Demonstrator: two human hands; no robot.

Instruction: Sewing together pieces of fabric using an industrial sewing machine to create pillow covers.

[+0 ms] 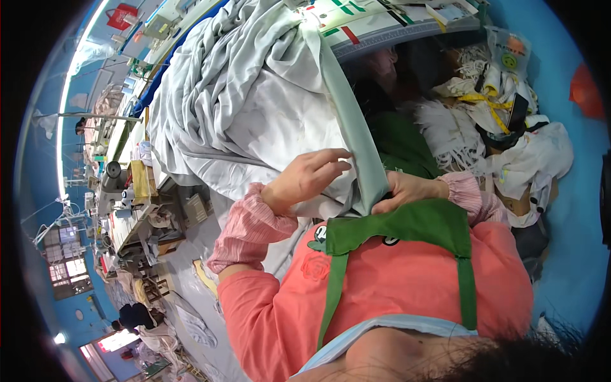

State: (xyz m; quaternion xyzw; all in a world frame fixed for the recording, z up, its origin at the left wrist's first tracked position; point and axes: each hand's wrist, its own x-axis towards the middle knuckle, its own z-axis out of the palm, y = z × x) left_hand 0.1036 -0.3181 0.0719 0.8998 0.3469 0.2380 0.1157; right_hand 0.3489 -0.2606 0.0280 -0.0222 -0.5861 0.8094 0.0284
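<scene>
Grey fabric (pixel 223 95), lying in loose folds ahead and to the left, from beside the worktop (pixel 407 42) down toward the waist. Bunched most thickly at the far left, seemingly so that its weight stays supported and does not drag on the near edge. Folded into a smooth, nearly straight band (pixel 356 137) along the right side, with the near end against the green apron (pixel 407 226). Grasped at that end by the right hand (pixel 414 190), thumb and fingers closed about the cloth, probably to anchor the band and stop it slipping away. Rests the left hand (pixel 305 181) over the pale layer with fingers loosely bent and parted, tips just beside the band, gripping nothing that can be seen; likely set there to steady the cloth while leaving the fold in sight. Held close to the body, perhaps for a short reach. Piled farther right, well apart from both hands: white cloth scraps (pixel 452 130) and a yellow tape (pixel 496 114), apparently put aside to avoid crowding the fabric.
</scene>
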